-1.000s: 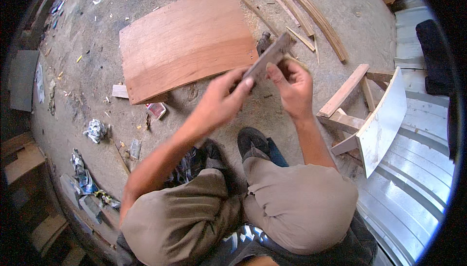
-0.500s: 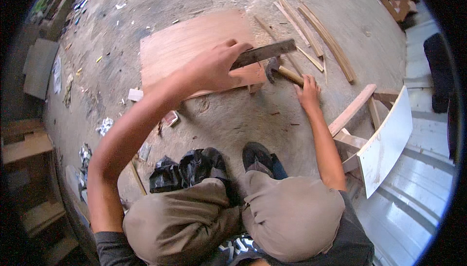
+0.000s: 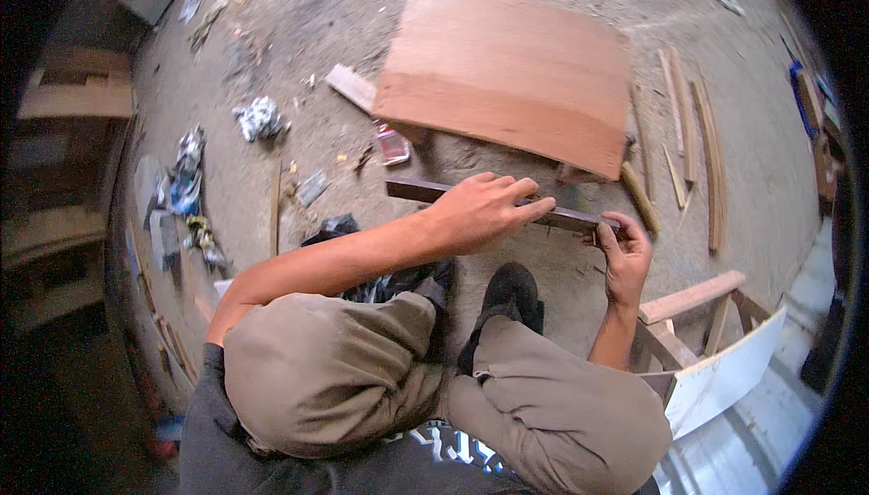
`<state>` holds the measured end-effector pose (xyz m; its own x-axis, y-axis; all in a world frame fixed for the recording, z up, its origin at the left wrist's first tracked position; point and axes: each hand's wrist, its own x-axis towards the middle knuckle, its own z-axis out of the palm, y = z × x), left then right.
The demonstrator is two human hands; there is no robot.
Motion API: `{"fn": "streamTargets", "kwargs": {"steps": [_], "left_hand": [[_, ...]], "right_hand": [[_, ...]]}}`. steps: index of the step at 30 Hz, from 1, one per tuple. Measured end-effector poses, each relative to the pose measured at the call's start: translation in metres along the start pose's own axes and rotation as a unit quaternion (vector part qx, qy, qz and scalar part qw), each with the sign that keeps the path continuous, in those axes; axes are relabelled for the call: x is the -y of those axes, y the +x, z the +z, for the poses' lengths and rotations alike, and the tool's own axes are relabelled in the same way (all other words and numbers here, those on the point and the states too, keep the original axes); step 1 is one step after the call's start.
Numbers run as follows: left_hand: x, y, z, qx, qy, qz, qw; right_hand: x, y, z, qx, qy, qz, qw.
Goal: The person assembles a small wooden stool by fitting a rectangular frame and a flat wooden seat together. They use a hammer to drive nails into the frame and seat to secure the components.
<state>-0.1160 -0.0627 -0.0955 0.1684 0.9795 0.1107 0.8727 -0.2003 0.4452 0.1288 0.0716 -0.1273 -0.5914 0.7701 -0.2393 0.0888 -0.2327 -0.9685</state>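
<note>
**Gripped in Two Places, Held Crosswise**

Now holding, with left hand (image 3: 489,213) and right hand (image 3: 625,249) together, a long, flat, dark-brown strip (image 3: 412,190), wood or metal impossible to tell, crosswise in front of a reddish-brown, rectangular plywood panel (image 3: 511,70). Grasping on the left near mid-length, fingers bent over the top edge, underside of that grip hidden from view. Pinching on the right at the very end, thumb against fingers.

To handle this well, spread the two grips apart: likely the best cure for wobble, with so much length poking out free on the left. Turn from the wrists, press lightly, and treat both long edges as possibly rough; too small here to judge.

And on to the edges! Watch the near edge of the plywood, just beyond, with a visible gap between. Mind the right end, near a round, pale wooden handle (image 3: 640,196) by the panel's corner. Beware, lower right, of a white-faced wooden frame (image 3: 724,377) near the right hand. Find the best room back toward the dark shoe (image 3: 514,300), over bare grey concrete floor (image 3: 561,264); tighter leftward, above a crumpled black plastic bag (image 3: 337,226).
</note>
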Motion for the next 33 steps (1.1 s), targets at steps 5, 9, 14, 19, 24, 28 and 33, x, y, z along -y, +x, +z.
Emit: {"fn": "streamTargets", "kwargs": {"steps": [5, 9, 14, 19, 24, 28, 33], "left_hand": [[0.025, -0.032, 0.021, -0.114, 0.032, -0.052, 0.992], [0.035, -0.061, 0.008, -0.279, 0.054, -0.072, 0.956], [0.067, -0.096, 0.006, -0.461, -0.251, -0.333, 0.783], [0.099, -0.095, 0.032, -0.417, -0.481, -0.355, 0.684], [0.099, -0.09, 0.042, -0.45, -0.529, -0.355, 0.625], [0.097, -0.104, 0.038, -0.42, -0.688, -0.288, 0.517], [0.078, -0.092, 0.022, -0.401, -0.708, -0.359, 0.457]], "right_hand": [[-0.053, 0.007, 0.005, -0.03, -0.012, -0.094, 0.995], [-0.063, 0.012, 0.005, -0.018, 0.124, -0.082, 0.989], [-0.07, 0.025, 0.005, -0.033, 0.143, -0.067, 0.987], [-0.072, 0.03, 0.008, -0.04, 0.153, -0.095, 0.983], [-0.059, 0.03, 0.014, -0.058, 0.139, -0.085, 0.985], [-0.06, 0.027, 0.003, -0.039, 0.07, -0.092, 0.993], [-0.052, 0.015, 0.002, 0.002, 0.117, -0.115, 0.986]]}}
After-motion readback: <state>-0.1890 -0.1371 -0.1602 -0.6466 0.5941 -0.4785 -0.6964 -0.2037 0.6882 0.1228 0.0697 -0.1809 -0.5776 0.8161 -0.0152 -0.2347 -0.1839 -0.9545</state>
